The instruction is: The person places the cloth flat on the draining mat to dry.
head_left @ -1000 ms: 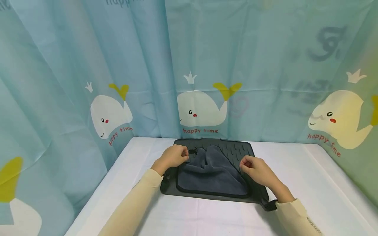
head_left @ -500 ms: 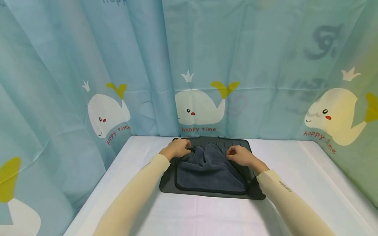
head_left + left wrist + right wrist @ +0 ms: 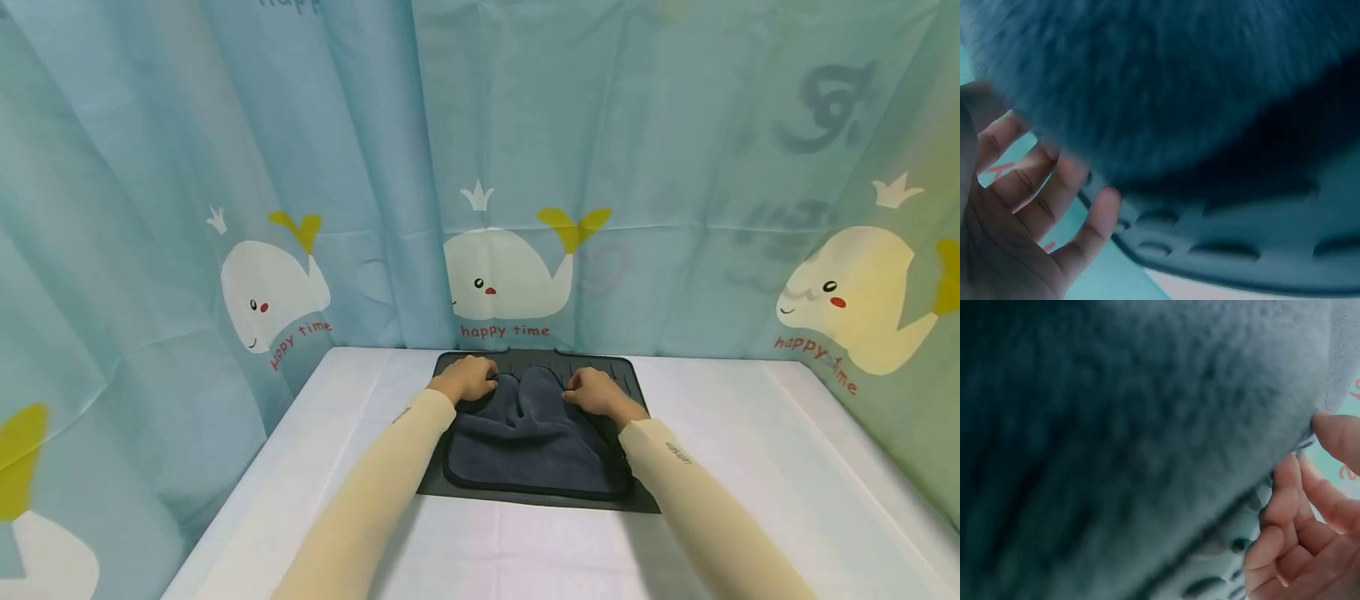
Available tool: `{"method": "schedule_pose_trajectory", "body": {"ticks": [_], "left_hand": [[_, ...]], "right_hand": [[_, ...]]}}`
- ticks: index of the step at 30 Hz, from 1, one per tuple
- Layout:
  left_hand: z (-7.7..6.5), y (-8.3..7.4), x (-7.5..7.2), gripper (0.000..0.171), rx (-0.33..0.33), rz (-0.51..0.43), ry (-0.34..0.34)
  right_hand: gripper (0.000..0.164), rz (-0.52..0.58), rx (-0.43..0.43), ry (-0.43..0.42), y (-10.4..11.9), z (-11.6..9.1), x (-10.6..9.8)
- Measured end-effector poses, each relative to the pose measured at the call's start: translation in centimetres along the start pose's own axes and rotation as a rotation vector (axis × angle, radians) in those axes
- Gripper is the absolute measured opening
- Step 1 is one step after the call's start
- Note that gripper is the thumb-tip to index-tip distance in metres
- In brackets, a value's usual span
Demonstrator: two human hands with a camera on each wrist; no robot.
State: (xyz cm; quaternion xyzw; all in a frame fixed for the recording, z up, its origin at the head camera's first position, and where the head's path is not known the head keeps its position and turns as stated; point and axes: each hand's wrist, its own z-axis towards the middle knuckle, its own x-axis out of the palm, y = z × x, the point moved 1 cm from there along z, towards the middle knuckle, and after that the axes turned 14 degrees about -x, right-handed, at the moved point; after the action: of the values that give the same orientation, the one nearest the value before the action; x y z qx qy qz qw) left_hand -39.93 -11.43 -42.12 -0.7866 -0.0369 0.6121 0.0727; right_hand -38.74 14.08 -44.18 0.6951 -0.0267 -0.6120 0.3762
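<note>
A dark grey-blue plush cloth [image 3: 525, 458] with black edging lies rumpled on a dark grey mat [image 3: 611, 375], a fold standing up at its far middle. At the cloth's far left, my left hand [image 3: 468, 377] pinches its edge; in the left wrist view the fingers [image 3: 1094, 231] curve at the plush border above the mat's raised bumps. My right hand [image 3: 596, 390] pinches the far right edge. In the right wrist view the thumb [image 3: 1338, 437] and bent fingers of that hand meet at the border, while the plush fills most of the picture.
The mat rests on a white-covered table [image 3: 750, 467], its far edge close to the blue-green curtain [image 3: 675, 208] with whale prints. That curtain runs along the back and both sides of the table.
My right hand has moved left and away from me onto the cloth's far right edge. The left hand has shifted slightly right along the far edge, so the hands are closer together.
</note>
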Motion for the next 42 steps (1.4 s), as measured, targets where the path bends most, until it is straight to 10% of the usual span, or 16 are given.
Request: {"method": "schedule_pose_trajectory", "body": {"ticks": [13, 26, 29, 36, 42], "left_hand": [[0.8, 0.0, 1.0, 0.015, -0.035, -0.097, -0.048], [0.9, 1.4, 0.0, 0.048, -0.045, -0.203, -0.036], [0.7, 1.9, -0.4, 0.040, -0.037, -0.236, -0.078], [0.7, 2.7, -1.3, 0.025, -0.034, -0.290, -0.177], [0.6, 3.0, -1.7, 0.010, -0.066, -0.408, -0.179]], "right_hand": [[0.044, 0.025, 0.106, 0.034, -0.3, 0.7, 0.4], [0.026, 0.034, 0.055, -0.036, -1.3, -0.5, -1.1], [0.012, 0.056, 0.052, -0.098, -1.8, -1.1, -1.8], [0.049, 0.033, 0.066, -0.126, -3.2, -2.4, -3.3], [0.042, 0.064, 0.101, -0.133, -3.8, -3.1, -3.9]]}}
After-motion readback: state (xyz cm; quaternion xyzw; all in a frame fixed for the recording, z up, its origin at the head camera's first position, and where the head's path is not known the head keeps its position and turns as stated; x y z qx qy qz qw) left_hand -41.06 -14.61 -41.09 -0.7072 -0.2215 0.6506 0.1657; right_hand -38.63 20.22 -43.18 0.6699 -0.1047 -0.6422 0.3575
